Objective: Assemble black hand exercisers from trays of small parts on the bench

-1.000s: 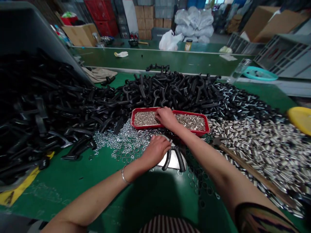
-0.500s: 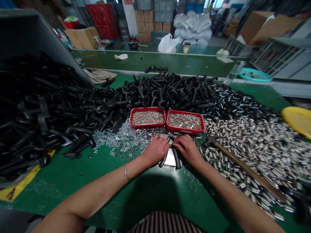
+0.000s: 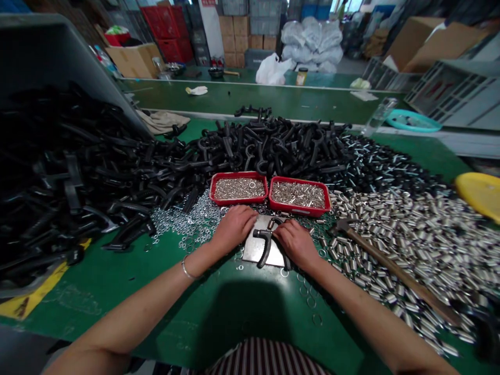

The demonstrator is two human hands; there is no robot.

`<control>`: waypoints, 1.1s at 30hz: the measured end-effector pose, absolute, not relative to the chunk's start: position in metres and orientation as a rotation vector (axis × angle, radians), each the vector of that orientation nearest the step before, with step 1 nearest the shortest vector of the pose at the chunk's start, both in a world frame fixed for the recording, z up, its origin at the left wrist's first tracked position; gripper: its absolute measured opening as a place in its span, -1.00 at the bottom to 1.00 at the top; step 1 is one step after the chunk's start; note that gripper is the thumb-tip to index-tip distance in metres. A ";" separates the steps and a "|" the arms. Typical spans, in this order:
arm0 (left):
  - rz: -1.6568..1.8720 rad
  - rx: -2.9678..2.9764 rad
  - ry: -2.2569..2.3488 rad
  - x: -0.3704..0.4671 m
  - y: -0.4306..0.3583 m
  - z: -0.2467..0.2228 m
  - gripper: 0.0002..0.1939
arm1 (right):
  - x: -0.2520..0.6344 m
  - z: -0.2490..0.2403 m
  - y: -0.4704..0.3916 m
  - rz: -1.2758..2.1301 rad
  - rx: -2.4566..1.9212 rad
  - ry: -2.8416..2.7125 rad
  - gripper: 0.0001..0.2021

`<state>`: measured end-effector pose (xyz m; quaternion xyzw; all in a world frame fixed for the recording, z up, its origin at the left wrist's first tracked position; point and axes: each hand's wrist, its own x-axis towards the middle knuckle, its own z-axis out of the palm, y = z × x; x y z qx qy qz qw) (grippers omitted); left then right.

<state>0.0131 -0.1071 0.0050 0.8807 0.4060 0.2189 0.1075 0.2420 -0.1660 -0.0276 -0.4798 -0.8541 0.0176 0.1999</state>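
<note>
A metal plate [image 3: 253, 249] lies on the green table with two black curved handle parts on it. My left hand [image 3: 234, 227] is over the plate's upper left edge, fingers together and pointing right; whatever they may hold is hidden. The left black part [image 3: 265, 249] lies between my hands. My right hand [image 3: 296, 240] has its fingertips closed on the upper part of the right black part [image 3: 287, 260], near a small silver cylinder [image 3: 271, 224]. Just behind the plate stand two red trays, one with tiny metal pieces [image 3: 239, 188], one with small pins [image 3: 299, 195].
Black parts [image 3: 273, 146] are heaped behind the trays and spill from a grey bin [image 3: 78, 47] at left. Metal rings [image 3: 183, 224] lie left; silver cylinders [image 3: 414, 224] and a hammer [image 3: 390, 265] lie right. A yellow lid [image 3: 480, 195] is far right.
My left hand has moved left and slightly up, off the left black part, which now shows fully. My right hand has shifted slightly left, staying at the right part.
</note>
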 end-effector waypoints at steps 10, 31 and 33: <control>0.618 2.653 1.487 -0.024 -0.045 0.012 -0.71 | 0.239 -0.021 -0.165 0.061 -1.307 -2.494 -0.74; 0.682 2.661 1.659 -0.021 -0.033 0.029 -0.80 | 0.416 0.017 -0.239 -0.115 -2.028 -1.976 -0.61; 0.724 2.609 1.440 -0.009 -0.058 0.028 -0.83 | 0.388 0.029 -0.239 0.305 -2.046 -1.866 -0.63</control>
